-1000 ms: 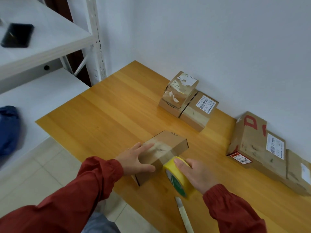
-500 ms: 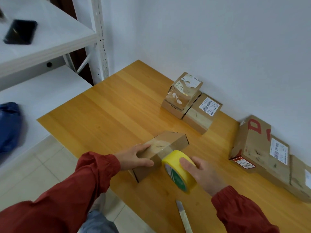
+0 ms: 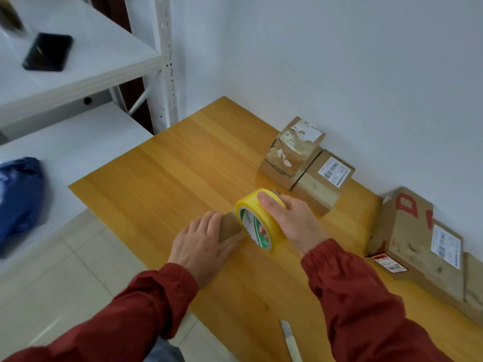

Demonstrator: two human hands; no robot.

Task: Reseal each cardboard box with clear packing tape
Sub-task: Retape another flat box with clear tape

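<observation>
Since half a second ago the tape roll (image 3: 257,220) has climbed from the near right side of the small box (image 3: 229,226) to over its top, carried farther away by the right hand (image 3: 292,220). The left hand (image 3: 201,244) has gone from gripping the box's corner to lying over its near end. Nearest me, by the table's front edge, a pale cutter blade (image 3: 290,340) lies by itself, well apart from both hands, I'd guess parked within reach for slicing the strip once it is laid. Next come the two red sleeves, then the left hand. Its fingers are straight and pressed together, flat on the cardboard, which I read as pinning both the box and the stuck start of the tape so neither shifts under the pull. Just beyond it the right hand's fingers curl over the yellow rim of the roll and grip it. The roll stands on edge, probably so the tape can pay out along the lid, though the strip itself is too clear to make out. Only a sliver of the small box shows between hand and roll, sitting on the table (image 3: 170,184) near its middle. Farther back, along the wall, the others wait: a stacked pair (image 3: 295,150) with a labelled box (image 3: 324,178) touching it, and to the right a larger box with red print (image 3: 410,231). Far left stands a white shelf (image 3: 78,61) with a dark phone (image 3: 48,52) on it.
</observation>
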